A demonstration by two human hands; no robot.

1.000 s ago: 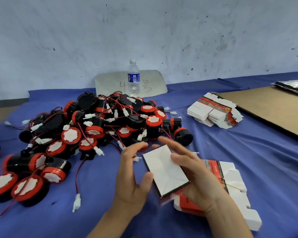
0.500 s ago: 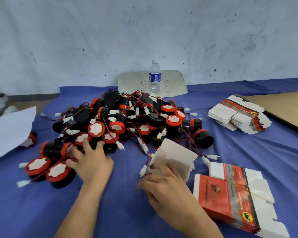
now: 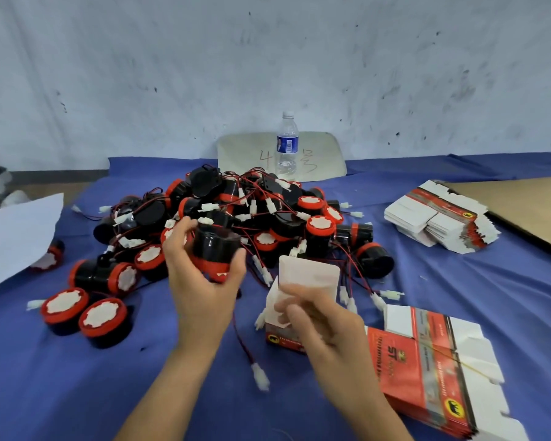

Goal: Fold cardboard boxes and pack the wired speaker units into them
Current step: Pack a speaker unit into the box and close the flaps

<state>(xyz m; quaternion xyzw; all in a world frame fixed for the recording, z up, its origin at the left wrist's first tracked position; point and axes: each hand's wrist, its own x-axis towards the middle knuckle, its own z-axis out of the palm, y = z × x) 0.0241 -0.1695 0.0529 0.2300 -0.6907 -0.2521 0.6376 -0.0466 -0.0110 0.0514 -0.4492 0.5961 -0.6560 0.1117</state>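
Two hands: left fingers (image 3: 177, 240) curled round speaker unit (image 3: 215, 246), right fingers (image 3: 299, 297) pinching box (image 3: 309, 274)

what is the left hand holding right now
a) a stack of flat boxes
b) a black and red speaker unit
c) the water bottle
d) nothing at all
B: the left hand has its fingers curled around a black and red speaker unit in front of the pile, while the right hand holds the partly folded box.
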